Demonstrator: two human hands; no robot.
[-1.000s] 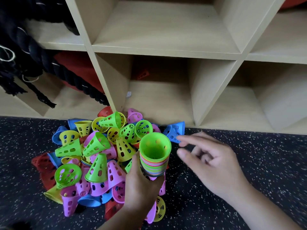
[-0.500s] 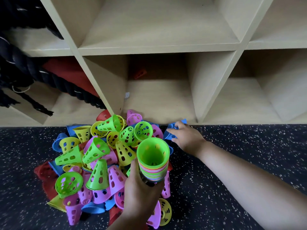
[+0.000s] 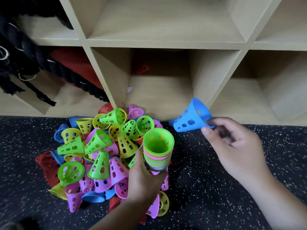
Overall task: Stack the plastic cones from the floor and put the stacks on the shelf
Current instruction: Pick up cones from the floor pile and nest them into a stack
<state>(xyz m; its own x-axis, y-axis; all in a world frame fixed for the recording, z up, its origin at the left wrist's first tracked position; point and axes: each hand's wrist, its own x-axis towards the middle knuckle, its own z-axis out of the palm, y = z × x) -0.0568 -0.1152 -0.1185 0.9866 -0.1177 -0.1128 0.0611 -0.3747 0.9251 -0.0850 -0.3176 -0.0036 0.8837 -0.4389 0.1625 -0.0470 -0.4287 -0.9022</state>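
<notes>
A heap of perforated plastic cones in green, yellow, pink, blue and red lies on the dark speckled floor before the wooden shelf. My left hand grips a stack of nested cones, wide end up, with a green one on top. My right hand pinches the rim of a single blue cone, lifted off the floor to the right of the stack, its narrow end pointing left.
The shelf's cubbies stand open behind the heap; a small red piece lies deep in the middle lower cubby. Thick black rope and a red item fill the left cubbies. Bare speckled floor stretches to the right.
My right hand reached to the back of the heap, took hold of a blue cone and lifted it off to the right. The stack in my left hand stayed put.
</notes>
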